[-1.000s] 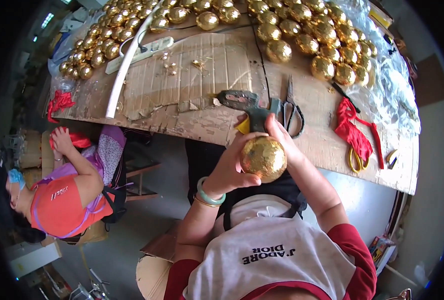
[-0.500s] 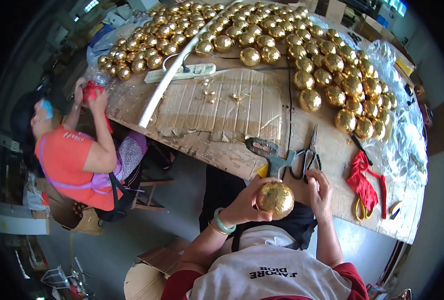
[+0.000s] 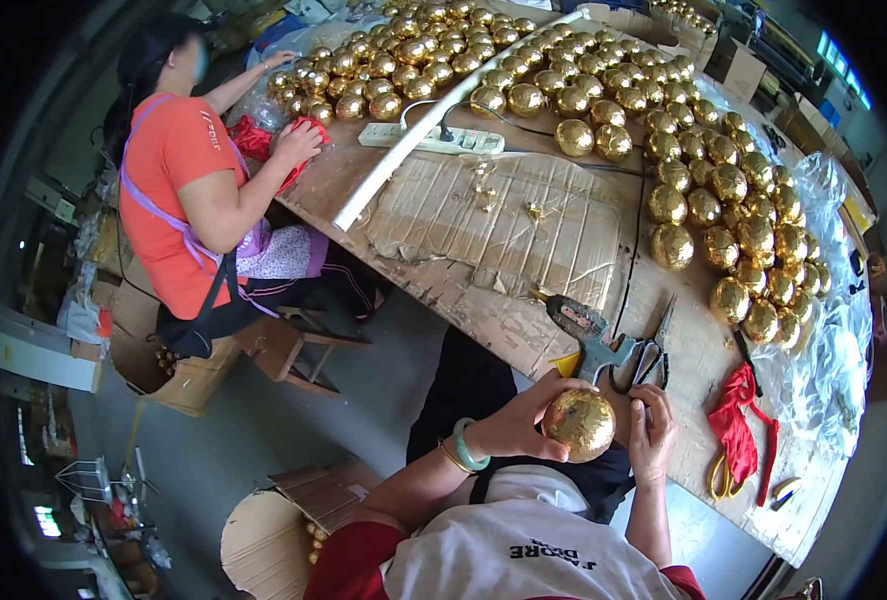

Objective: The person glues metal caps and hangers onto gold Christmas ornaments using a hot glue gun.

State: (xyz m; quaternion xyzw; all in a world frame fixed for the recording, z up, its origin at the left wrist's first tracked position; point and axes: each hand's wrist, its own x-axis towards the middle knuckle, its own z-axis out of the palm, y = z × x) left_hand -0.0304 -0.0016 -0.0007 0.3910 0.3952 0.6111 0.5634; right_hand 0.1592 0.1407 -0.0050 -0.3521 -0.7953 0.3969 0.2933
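While the left hand point(image 3: 514, 428) grasped a gold ball point(image 3: 581, 425), thumb underneath and fingers round its upper side, the right hand point(image 3: 654, 435) was held just beside it, fingers curled; couldn't tell whether they pinched anything small. Ball was in front of the person's body, by the near edge of the wooden table point(image 3: 702, 372). Black-handled scissors point(image 3: 651, 358) lay just beyond the right hand, next to a glue gun point(image 3: 586, 328). Flattened cardboard point(image 3: 504, 222) lay farther in. Red cloth point(image 3: 732, 425) was on the right side. Other gold balls point(image 3: 672, 246) crowded the far part, near a power strip point(image 3: 479, 142) and long white tube point(image 3: 384, 180). Co-worker point(image 3: 179, 190) in orange sat at left.
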